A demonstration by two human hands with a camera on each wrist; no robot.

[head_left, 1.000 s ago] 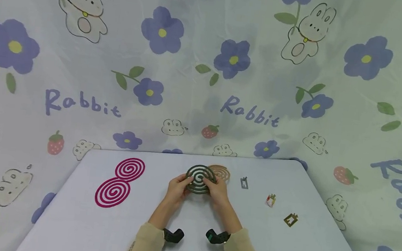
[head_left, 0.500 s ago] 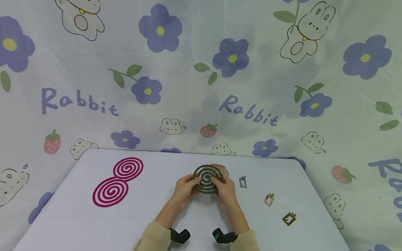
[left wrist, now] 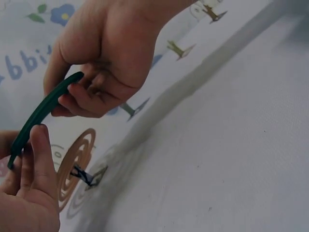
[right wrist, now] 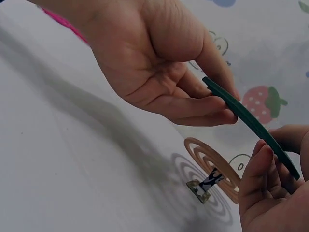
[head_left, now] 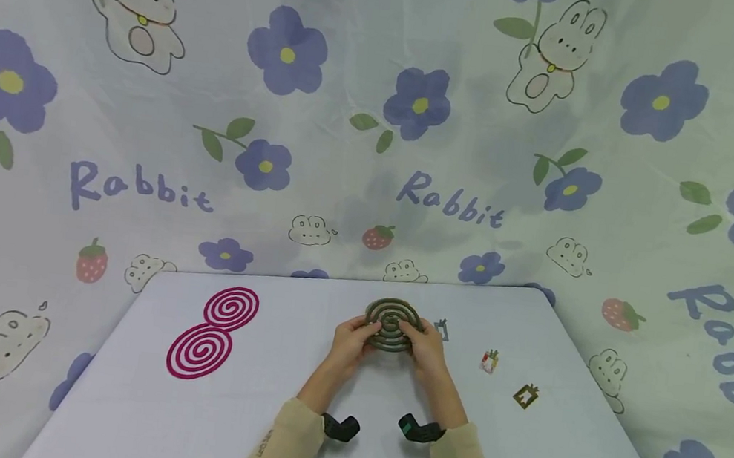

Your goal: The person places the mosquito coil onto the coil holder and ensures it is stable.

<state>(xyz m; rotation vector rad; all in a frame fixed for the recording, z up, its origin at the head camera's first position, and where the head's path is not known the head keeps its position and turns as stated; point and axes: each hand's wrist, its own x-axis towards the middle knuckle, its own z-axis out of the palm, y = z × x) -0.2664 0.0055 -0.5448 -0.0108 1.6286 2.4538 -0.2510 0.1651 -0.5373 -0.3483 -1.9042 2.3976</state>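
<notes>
Both hands hold a dark green mosquito coil [head_left: 390, 327] by its opposite sides, with the thumbs on its upper face. The left hand [head_left: 350, 343] grips its left edge and the right hand [head_left: 427, 349] its right edge. Seen nearly edge-on in the left wrist view, the green coil [left wrist: 39, 112] looks slightly bowed. Beyond it, a tan mosquito coil [right wrist: 218, 155] rests raised on a small patterned metal stand [right wrist: 210, 180], casting a spiral shadow on the table. The green coil hides the tan one in the head view; the wrist views show the two apart.
Two magenta mosquito coils [head_left: 200, 351] lie at the left of the white table [head_left: 252, 426]. Right of the hands stand a grey coil stand [head_left: 441, 330], a red-and-white one [head_left: 489, 361] and a brown one [head_left: 526, 396]. A printed cloth [head_left: 336, 144] hangs behind.
Both hands have carried the green coil to the right, so that it now covers the tan coil in the head view. The head view has shifted slightly. The grip looks the same.
</notes>
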